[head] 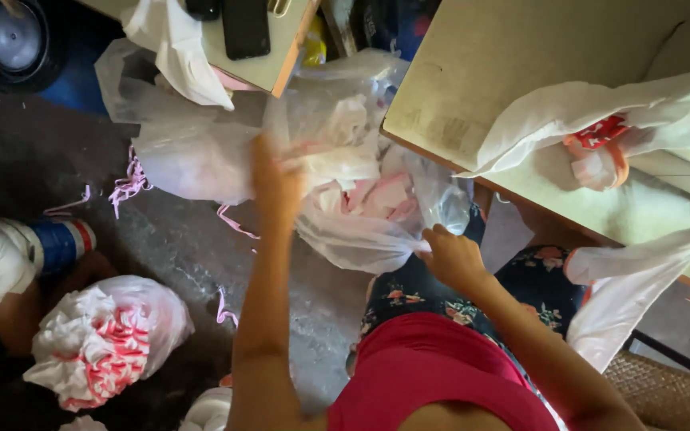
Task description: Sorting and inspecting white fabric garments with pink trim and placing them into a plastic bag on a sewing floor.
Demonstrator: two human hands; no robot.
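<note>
Right hand [453, 259] is pinched tight on the lower edge of the big clear plastic bag [345, 172], fingers bunching the film just below the bench's near-left corner. Left hand [277, 179] is raised against the bag's left side, blurred, so I cannot tell whether it grips the film or only presses it.

Bag hangs in the gap between the two benches, over the dark floor [169, 239], up and left of the right hand's pinch; its long axis runs roughly from upper left to lower right, ending at that pinch. White and pink cloth pieces [369, 191] sit inside (packed toward the right half). Left hand is nearer the bag's bulk, right hand nearer its tail end.

Pale bench [473, 88] on the right carries a white bag [648, 112] with a red-and-orange item, near its near edge. Second bench top [269, 72] at upper left holds a dark phone [245, 28] by its corner.

Another filled bag [109, 339] of white and red pieces lies on the floor at lower left, beside another person's leg [9, 263]. Pink scraps [129, 183] litter the floor.
</note>
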